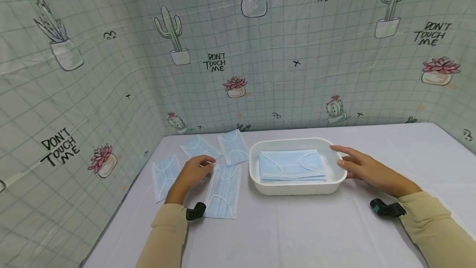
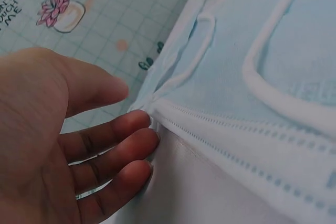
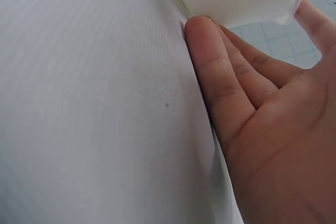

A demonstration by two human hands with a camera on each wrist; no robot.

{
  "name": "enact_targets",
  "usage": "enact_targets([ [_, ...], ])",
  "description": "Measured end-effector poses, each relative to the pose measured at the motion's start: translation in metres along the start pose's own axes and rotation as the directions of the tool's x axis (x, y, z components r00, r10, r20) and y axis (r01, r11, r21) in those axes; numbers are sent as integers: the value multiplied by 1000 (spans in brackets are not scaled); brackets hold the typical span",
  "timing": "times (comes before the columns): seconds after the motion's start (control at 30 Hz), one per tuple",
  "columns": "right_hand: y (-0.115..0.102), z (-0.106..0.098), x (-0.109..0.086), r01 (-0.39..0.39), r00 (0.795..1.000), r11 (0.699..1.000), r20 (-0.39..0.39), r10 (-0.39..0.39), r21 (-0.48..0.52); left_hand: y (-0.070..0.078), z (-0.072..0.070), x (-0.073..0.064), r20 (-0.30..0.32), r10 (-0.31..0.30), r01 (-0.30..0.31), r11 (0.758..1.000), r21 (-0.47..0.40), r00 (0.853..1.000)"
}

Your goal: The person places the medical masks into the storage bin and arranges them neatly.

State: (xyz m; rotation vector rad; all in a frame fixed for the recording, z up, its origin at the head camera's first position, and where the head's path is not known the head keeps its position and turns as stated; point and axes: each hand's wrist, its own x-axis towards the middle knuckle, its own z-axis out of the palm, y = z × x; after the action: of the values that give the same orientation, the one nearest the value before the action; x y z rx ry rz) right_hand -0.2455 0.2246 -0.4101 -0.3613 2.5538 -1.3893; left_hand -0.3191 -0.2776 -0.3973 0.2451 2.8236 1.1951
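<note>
In the head view, my left hand is over the near blue face mask on the left of the table. The left wrist view shows its fingertips right at the edge of a mask, with the thumb apart from the fingers. On the other side, my right hand holds the right end of a white plastic tray, thumb at the rim and other fingers low along the outer wall. A neat stack of blue masks lies inside the tray, ear loops on top.
Three more loose masks lie on the left: one at the table's left edge, another behind my left hand and a third beside the tray. A white cloth covers the table. Behind hangs a grid-patterned curtain with cactus prints.
</note>
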Motion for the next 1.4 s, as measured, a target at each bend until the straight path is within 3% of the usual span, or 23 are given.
enact_targets([
  [0.7, 0, -2, -1, -25, 1000, 1000, -6, 24, -9, -4, 3, 2, 63, -39, 36, 998, 45, 997],
  [0.97, 1, -1, -2, -18, 1000, 1000, -10, 18, -6, -6, -2, 1, 138, 19, -14, 999, -40, 990],
  [1.2, 1, -1, -1, 7, 1000, 1000, -14, -8, -7, -3, -7, -2, 187, 4, 22, 990, -137, 982],
  [1.4, 2, -1, 2, -3, 1000, 1000, -6, 3, 4, -4, -10, -5, 287, 50, 5, 982, -188, 956],
])
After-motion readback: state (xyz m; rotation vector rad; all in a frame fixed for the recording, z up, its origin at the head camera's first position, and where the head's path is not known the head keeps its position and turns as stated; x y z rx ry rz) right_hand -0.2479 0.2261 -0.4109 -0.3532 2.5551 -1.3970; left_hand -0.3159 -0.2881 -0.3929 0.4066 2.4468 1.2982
